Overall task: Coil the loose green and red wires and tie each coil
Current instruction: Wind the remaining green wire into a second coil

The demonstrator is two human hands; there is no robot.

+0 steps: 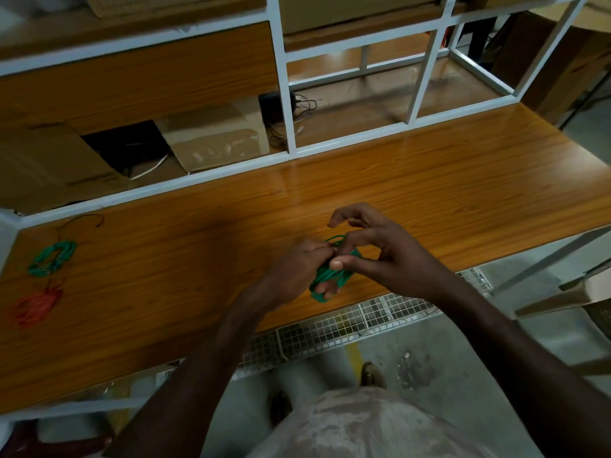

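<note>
Left hand (299, 266) gripping green wire coil (330, 279), right hand (380, 249) pinching its upper strands, above table (429, 193)

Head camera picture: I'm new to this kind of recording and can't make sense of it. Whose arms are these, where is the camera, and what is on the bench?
There is no machine here. A person wears a wide-angle camera on the head, so you look down along their own two arms. The left hand has its grip round a bundle of green wire, a coil being wound or tied. The right hand works at the top of that coil with thumb and fingers. Below them is a wooden bench. At its far left lie a green coil and, nearer the person, a red coil, with a thin dark wire beyond them. Behind the bench stand white-framed shelves with cardboard.
</note>
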